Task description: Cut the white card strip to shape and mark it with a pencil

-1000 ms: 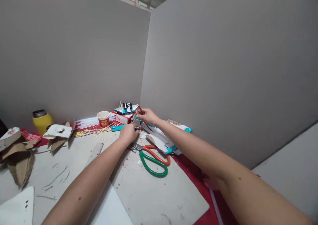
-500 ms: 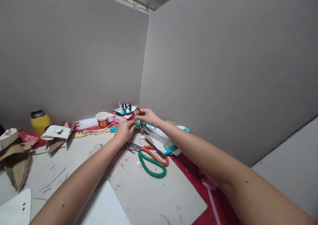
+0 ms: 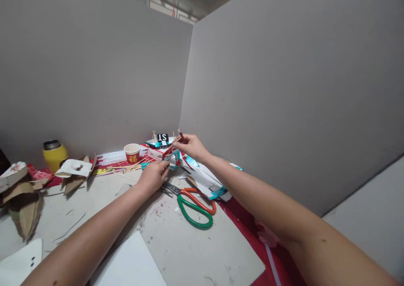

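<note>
Near the back corner, my left hand is closed at the lower left edge of a small craft piece of teal, white and red parts with thin sticks. My right hand is pinched on a dark red stick above that piece. Behind both hands sits a small teal and white model with a black patch lettered ST. Scissors with one orange and one green handle lie just in front of the hands.
A red and white paper cup and thin wooden sticks are left of the hands. Farther left stand a yellow bottle and cut cardboard. White sheets lie at right. Grey panels rise behind.
My right hand has risen slightly with the dark red stick, and my hands are farther apart. More of the craft piece shows between them. The whole view has shifted a little.
</note>
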Action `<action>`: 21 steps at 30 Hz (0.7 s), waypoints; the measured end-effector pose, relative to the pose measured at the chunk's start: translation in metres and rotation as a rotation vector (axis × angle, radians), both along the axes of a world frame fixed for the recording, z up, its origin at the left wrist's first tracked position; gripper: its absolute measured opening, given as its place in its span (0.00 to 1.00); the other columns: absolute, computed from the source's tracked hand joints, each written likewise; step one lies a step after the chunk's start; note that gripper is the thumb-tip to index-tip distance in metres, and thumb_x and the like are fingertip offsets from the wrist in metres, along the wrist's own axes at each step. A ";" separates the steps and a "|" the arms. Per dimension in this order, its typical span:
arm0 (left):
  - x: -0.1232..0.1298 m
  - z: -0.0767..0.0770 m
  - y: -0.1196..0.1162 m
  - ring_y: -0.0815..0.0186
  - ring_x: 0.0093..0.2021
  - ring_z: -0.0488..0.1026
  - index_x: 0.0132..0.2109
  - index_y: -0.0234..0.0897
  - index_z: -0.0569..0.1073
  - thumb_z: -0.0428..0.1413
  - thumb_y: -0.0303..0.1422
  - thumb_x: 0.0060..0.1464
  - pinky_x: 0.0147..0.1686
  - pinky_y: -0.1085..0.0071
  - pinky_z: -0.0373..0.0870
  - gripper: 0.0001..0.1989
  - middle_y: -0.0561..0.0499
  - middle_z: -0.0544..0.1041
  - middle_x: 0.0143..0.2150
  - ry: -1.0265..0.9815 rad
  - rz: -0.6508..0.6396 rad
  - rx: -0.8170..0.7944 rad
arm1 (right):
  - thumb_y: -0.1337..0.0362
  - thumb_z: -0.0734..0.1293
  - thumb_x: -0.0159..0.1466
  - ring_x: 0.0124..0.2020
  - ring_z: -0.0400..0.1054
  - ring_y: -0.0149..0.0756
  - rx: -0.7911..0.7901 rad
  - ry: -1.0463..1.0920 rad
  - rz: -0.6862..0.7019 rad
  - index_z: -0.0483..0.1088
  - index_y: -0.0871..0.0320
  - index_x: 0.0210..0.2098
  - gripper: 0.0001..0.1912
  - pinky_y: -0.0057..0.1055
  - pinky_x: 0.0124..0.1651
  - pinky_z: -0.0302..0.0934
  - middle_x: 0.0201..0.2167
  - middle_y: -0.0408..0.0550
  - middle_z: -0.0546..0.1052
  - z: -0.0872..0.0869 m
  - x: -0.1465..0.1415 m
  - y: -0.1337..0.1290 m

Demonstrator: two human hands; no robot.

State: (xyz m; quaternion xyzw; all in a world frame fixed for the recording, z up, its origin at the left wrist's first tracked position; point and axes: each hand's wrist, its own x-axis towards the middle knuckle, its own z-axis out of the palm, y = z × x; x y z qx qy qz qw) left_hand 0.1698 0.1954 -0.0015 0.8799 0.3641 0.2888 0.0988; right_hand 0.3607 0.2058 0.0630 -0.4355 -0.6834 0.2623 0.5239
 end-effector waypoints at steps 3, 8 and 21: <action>-0.008 0.000 -0.008 0.60 0.46 0.75 0.52 0.38 0.72 0.55 0.37 0.62 0.45 0.57 0.74 0.13 0.45 0.74 0.53 0.041 -0.009 -0.012 | 0.58 0.73 0.52 0.26 0.66 0.32 0.002 0.083 -0.012 0.70 0.59 0.27 0.12 0.31 0.32 0.62 0.23 0.41 0.71 0.011 -0.005 -0.009; -0.020 0.004 -0.022 0.60 0.38 0.76 0.54 0.40 0.72 0.55 0.35 0.60 0.41 0.60 0.71 0.15 0.47 0.79 0.41 0.014 -0.022 -0.018 | 0.55 0.73 0.50 0.18 0.56 0.25 -0.077 0.182 0.016 0.68 0.58 0.27 0.15 0.25 0.21 0.51 0.19 0.37 0.66 0.022 -0.009 -0.022; -0.065 0.044 -0.051 0.68 0.23 0.69 0.24 0.38 0.69 0.52 0.33 0.52 0.23 0.73 0.64 0.11 0.56 0.71 0.21 -0.496 0.127 -0.224 | 0.54 0.76 0.48 0.14 0.49 0.21 -0.295 0.207 0.207 0.68 0.58 0.28 0.18 0.24 0.16 0.37 0.20 0.40 0.72 0.020 -0.034 -0.062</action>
